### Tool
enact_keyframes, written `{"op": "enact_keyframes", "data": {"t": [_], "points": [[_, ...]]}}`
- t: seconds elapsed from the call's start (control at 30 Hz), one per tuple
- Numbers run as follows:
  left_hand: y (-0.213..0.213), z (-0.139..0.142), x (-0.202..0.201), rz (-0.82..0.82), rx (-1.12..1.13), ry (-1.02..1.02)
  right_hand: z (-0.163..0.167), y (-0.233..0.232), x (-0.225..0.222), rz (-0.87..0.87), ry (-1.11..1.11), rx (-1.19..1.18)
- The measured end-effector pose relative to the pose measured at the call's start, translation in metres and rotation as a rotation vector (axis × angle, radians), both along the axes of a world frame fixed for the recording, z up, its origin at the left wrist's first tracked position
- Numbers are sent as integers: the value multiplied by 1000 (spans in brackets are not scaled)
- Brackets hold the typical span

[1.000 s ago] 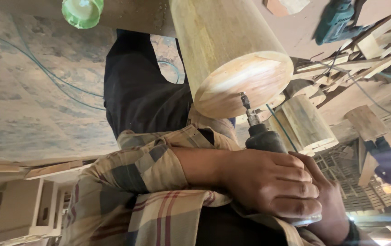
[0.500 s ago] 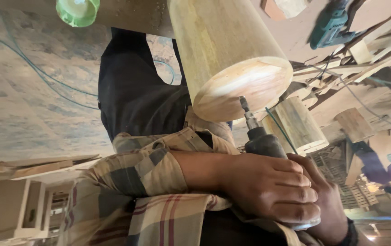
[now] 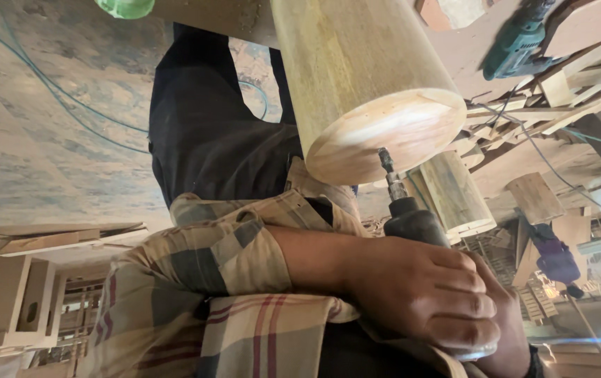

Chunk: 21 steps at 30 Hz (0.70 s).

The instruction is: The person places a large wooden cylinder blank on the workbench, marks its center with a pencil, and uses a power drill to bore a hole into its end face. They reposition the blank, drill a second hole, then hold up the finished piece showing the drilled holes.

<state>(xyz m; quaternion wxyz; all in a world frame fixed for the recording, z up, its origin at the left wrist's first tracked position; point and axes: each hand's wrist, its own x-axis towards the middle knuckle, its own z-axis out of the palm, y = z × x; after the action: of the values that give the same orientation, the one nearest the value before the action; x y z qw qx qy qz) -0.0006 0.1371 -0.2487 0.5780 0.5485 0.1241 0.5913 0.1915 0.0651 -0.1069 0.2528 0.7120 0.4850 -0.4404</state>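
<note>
both hands, the left hand (image 3: 419,301) over the right hand (image 3: 507,329), apparently clench a dark drill (image 3: 412,224), its bit touching the near end face of a wooden cylinder (image 3: 377,119), best kept square and steady.

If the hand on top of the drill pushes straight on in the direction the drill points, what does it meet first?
The hand drives the black drill, whose bit already touches the round end face of the big wooden cylinder. That face comes first, though exact depth is unclear.
</note>
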Motion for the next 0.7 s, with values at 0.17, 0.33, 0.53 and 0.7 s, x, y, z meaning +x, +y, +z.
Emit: {"op": "enact_keyframes", "data": {"t": [0.17, 0.33, 0.53, 0.7], "points": [[-6, -2, 6, -8, -19, 8, -7, -13, 5, 16, 151, 316], [-16, 3, 14, -7, -56, 25, -4, -29, 12, 68, 102, 184], [-16, 3, 18, -28, -48, 32, 8, -36, 31, 127, 125, 162], [-5, -3, 12, -39, 4, 17, 0, -40, 44, 251, 100, 150]]}}
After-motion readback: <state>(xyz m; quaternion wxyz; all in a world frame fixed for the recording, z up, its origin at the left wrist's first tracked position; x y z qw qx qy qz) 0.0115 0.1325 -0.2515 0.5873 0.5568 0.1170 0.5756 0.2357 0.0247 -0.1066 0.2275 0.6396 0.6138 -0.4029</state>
